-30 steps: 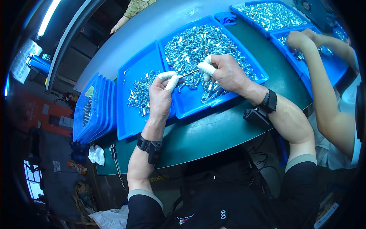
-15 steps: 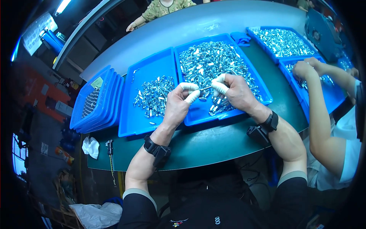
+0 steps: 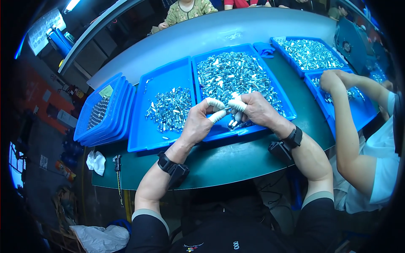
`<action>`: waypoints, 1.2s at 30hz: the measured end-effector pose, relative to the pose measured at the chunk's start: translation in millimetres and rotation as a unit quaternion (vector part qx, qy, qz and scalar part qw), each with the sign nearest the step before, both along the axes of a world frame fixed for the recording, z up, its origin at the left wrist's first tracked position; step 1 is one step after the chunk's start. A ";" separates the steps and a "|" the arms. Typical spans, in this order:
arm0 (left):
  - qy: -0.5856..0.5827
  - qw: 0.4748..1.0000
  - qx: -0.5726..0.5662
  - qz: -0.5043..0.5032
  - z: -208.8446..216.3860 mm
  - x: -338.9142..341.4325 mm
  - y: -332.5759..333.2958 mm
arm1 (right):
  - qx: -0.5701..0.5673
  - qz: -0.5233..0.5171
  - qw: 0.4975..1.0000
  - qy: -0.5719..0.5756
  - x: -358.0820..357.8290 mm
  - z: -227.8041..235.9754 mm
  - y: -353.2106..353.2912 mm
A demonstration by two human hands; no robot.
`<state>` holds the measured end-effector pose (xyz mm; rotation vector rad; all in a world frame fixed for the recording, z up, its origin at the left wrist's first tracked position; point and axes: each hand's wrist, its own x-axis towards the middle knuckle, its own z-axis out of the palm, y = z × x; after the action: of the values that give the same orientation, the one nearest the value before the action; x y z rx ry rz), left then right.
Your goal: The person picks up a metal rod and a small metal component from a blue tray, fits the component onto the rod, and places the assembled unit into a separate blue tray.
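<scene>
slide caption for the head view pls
Left hand and right hand, fingertips wrapped in white, pinch a small metal part over a blue tray of shiny pieces.

Bright tube lamp [image 3: 72,5], dark curved edges.

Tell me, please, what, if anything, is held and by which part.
A small metal piece, pinched by the left hand and right hand; which part each grips cannot be told.

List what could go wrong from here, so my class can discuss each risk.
1. The small metal part, pinched between the left hand and right hand, might slip and get lost among the shiny pieces heaped nearby.
2. The caliper reaches past the edge of the green table, so a bump could knock it off.
</scene>
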<state>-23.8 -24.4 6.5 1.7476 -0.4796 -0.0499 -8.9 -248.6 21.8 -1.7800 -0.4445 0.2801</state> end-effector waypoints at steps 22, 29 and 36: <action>-0.295 0.868 0.388 0.099 41.6 7.5 39.9 | 0.077 -0.125 0.984 -0.104 13.0 -12.1 -3.1; -0.227 0.823 0.519 -0.046 28.8 15.7 -9.2 | 0.069 -0.135 0.981 -0.119 14.6 -13.1 -2.9; -0.213 0.856 0.469 -0.052 22.0 14.3 -4.5 | 0.064 -0.118 0.986 -0.102 11.7 -9.1 -4.4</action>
<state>-9.5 -28.9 28.4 2.7148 -0.9865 0.0392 2.8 -253.0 12.8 -1.7214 -0.3829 -0.0970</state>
